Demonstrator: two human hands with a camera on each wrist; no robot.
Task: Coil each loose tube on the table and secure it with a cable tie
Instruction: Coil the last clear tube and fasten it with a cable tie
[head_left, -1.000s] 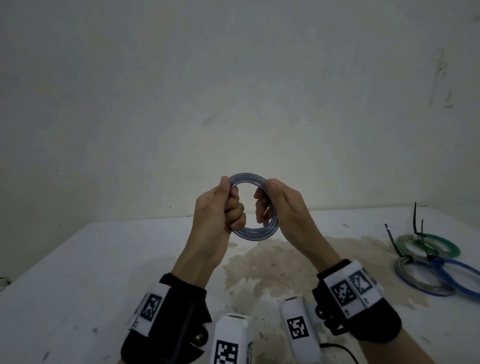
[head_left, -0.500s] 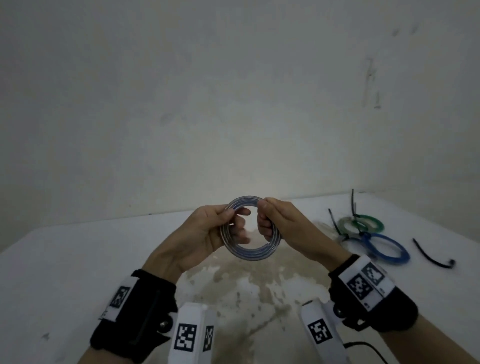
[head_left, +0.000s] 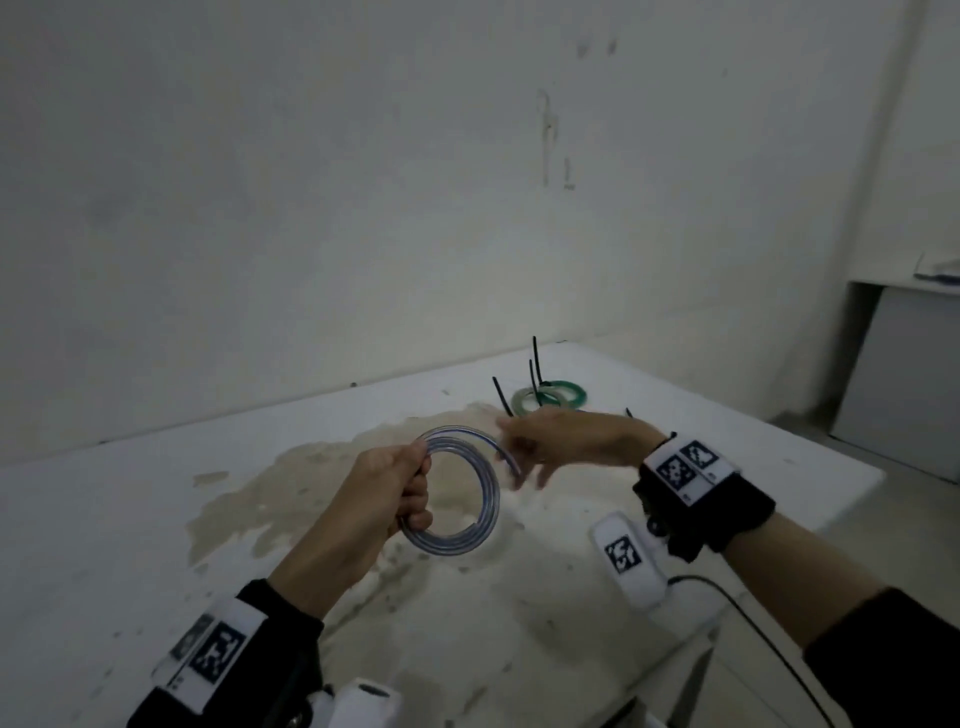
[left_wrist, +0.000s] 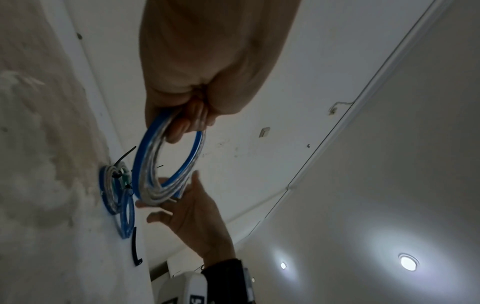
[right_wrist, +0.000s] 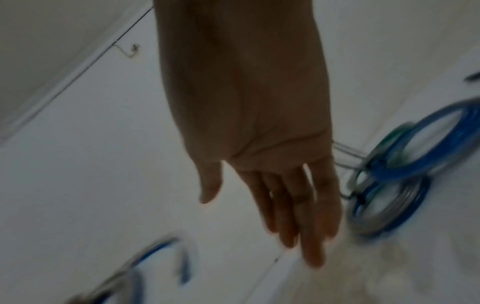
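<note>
coiled tube (head_left: 457, 493) hangs above the table (head_left: 104, 545), left hand (head_left: 384, 493) fisted round its near edge; right hand (head_left: 566, 441) reaches out flat, fingers straight, holding nothing.

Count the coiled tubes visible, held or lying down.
4. The held coil is in the left hand; three lie clustered on the table: a green coil, a blue coil and a blue-and-clear coil. More may be hidden.
</note>
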